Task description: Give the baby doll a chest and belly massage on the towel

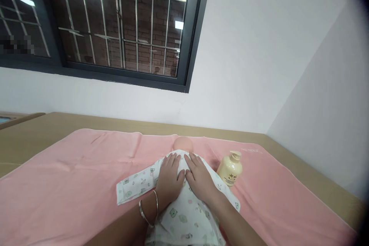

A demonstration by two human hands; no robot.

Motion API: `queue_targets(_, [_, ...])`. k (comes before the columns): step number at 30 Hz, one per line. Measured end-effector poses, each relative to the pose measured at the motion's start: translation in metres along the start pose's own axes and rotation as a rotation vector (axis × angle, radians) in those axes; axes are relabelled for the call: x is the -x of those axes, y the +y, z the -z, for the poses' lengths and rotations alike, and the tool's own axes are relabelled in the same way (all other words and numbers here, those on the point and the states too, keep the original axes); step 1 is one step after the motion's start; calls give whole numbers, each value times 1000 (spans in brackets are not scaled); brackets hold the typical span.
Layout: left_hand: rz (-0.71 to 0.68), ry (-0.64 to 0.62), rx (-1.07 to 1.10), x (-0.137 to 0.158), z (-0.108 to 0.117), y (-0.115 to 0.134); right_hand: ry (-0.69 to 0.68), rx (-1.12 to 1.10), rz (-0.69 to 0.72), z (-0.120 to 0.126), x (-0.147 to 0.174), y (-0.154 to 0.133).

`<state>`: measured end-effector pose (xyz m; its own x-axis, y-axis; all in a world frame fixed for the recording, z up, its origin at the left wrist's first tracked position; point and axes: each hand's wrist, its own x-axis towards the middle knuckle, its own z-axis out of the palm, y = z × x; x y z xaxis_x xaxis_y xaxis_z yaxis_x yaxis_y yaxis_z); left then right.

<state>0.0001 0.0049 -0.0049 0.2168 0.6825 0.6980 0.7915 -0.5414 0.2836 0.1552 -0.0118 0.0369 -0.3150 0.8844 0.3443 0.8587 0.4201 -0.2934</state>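
A baby doll lies on a pink blanket, dressed in a white long-sleeved garment (183, 219) with small green and pink prints. Its smooth round head (183, 144) shows past the collar, at the far end. My left hand (170, 178), with two silver bangles on the wrist, rests flat on the left of the chest. Beside it, my right hand (201, 180) lies flat on the right of the chest, thumbs almost meeting. Both hands have their fingers stretched out and hold nothing. One sleeve (135, 186) spreads out to the left; the other is partly hidden by my right arm.
A pale yellow pump bottle (230, 169) stands on the blanket just right of the doll. The pink blanket (63, 184) covers much of a wooden surface (95, 120). Behind it are a white wall (230, 65) and a dark-framed barred window (123, 27).
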Motion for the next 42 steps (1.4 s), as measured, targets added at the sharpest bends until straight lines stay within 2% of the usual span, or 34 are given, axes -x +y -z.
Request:
queue_targets(3, [-63, 12, 3, -1, 1, 0, 21, 45, 9, 0, 1, -6])
queue_targets(7, [-105, 54, 39, -2, 10, 6, 77, 114, -62, 0, 7, -19])
queue_targets(13, [-52, 85, 0, -3, 21, 15, 98, 86, -196, 2, 8, -23])
queue_targets(17, [-28, 61, -29, -4, 17, 14, 53, 26, -130, -1, 3, -9])
queue_targets(22, [-132, -4, -33, -6, 14, 12, 45, 23, -3, -2, 1, -1])
queue_targets(27, [-185, 13, -7, -7, 21, 16, 91, 69, -26, 2, 6, -12])
queue_targets(30, [-154, 41, -5, -6, 25, 19, 118, 84, -93, 1, 10, -18])
queue_targets(35, [-9, 24, -30, -6, 24, 19, 163, 11, -168, -3, 11, -16])
queue_targets(42, [61, -62, 19, -3, 11, 10, 124, -117, -136, -9, 6, -6])
